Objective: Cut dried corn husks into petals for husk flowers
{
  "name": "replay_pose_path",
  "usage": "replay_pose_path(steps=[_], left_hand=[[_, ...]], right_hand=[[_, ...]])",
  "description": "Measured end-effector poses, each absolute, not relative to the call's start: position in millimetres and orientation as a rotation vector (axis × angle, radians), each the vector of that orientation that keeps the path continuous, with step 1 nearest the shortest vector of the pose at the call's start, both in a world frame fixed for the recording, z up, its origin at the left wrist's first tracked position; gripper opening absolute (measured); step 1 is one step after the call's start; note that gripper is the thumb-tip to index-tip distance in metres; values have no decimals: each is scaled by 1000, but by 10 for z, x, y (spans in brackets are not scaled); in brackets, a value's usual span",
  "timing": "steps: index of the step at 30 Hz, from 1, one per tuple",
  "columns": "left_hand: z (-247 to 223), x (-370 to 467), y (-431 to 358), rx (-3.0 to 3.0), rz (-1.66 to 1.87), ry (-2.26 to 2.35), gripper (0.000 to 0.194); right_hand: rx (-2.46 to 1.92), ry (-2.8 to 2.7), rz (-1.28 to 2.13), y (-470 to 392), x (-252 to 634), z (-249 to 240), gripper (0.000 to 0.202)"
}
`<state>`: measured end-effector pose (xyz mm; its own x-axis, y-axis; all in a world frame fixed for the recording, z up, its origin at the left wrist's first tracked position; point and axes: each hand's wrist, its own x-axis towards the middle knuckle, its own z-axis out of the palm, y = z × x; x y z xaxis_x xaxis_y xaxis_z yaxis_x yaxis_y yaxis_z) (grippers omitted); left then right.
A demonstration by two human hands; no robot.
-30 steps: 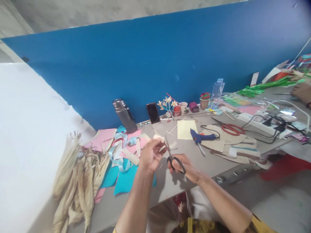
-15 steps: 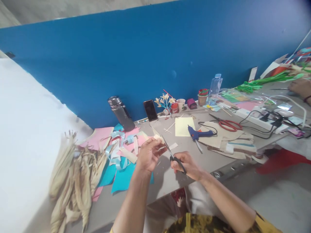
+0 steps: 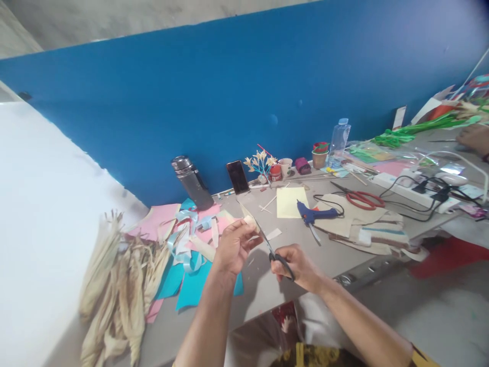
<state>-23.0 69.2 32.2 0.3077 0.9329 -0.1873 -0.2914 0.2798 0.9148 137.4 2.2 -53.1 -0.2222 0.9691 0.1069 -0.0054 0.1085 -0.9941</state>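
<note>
My left hand [image 3: 232, 248] pinches a small cream-coloured piece [image 3: 250, 222], perhaps corn husk, between thumb and fingers above the table. Black-handled scissors [image 3: 283, 266] are in my right hand [image 3: 298, 264], its fingers wrapped around the handles. Their blades point up and left, right beside the cream piece; I cannot tell whether they touch it. A pale strip [image 3: 274, 234] lies on the table behind the scissors. Left of my left hand are blue paper sheets [image 3: 194, 288] and curled light-blue ribbon [image 3: 191, 262].
Dried corn husks [image 3: 126, 300] hang over the left edge. At the back stand a flask [image 3: 194, 186], a phone [image 3: 237, 177] and a bottle [image 3: 339, 145]. Rightward lie a blue glue gun [image 3: 317, 213], red-handled scissors [image 3: 365, 200] and a corded power strip [image 3: 405, 189]. Another person's hand [image 3: 473, 137] shows far right.
The view has tilted slightly, so everything sits a little lower. Both hands keep nearly the same pose, with the cream piece and the scissors still held close together.
</note>
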Motion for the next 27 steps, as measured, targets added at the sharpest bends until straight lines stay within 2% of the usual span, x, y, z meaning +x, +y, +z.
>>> replay_pose_path(steps=[10, 16, 27], left_hand=[[293, -247, 717, 930, 979, 857, 17], [269, -240, 732, 970, 969, 825, 10], [276, -231, 742, 996, 945, 799, 11]], right_hand=[[-1039, -1376, 1308, -5, 1326, -491, 59], [-968, -1451, 1315, -15, 1371, -515, 67], [-1087, -1367, 1293, -47, 1340, -457, 58]])
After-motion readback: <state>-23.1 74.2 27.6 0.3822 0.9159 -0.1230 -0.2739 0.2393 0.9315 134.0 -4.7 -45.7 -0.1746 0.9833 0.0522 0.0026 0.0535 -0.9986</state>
